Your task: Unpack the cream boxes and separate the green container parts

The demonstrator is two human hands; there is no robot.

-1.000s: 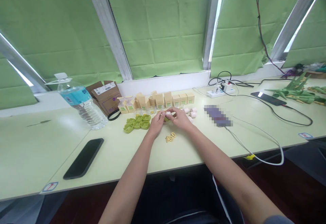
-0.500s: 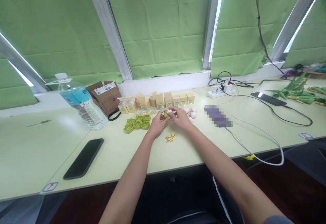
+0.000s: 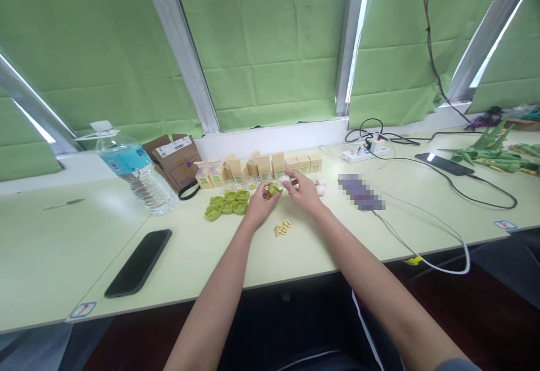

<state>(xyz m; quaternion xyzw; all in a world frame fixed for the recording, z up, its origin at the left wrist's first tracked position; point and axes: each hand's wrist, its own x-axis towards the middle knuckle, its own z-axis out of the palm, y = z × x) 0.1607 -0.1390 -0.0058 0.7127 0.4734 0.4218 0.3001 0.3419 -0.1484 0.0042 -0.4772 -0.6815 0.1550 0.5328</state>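
Observation:
Between its fingers my left hand [image 3: 260, 205] holds a small green cup-shaped piece [image 3: 274, 189]. Close beside it, my right hand [image 3: 302, 192] pinches a small whitish piece [image 3: 286, 179], whose kind I cannot make out. Several matching green cups [image 3: 228, 206] stand grouped on the table to the left of my hands. Pale pink pieces [image 3: 321, 189] lie to the right, partly hidden by my right hand. Nearer to me rests a small cluster of yellow rings [image 3: 282, 228]. Behind my hands stands a row of small cream boxes [image 3: 264, 167], some with raised flaps.
A large water bottle [image 3: 139, 174] leans by a brown cardboard box [image 3: 175, 162] at the left. A black phone [image 3: 139, 263] lies near the front edge. To the right are a power strip [image 3: 365, 153], a blurred-out purple object [image 3: 361, 192], cables and another phone [image 3: 445, 164].
My hands have come slightly apart. The whitish piece is now separated from the green cup, moved right and up in my right hand, while the cup stays in my left.

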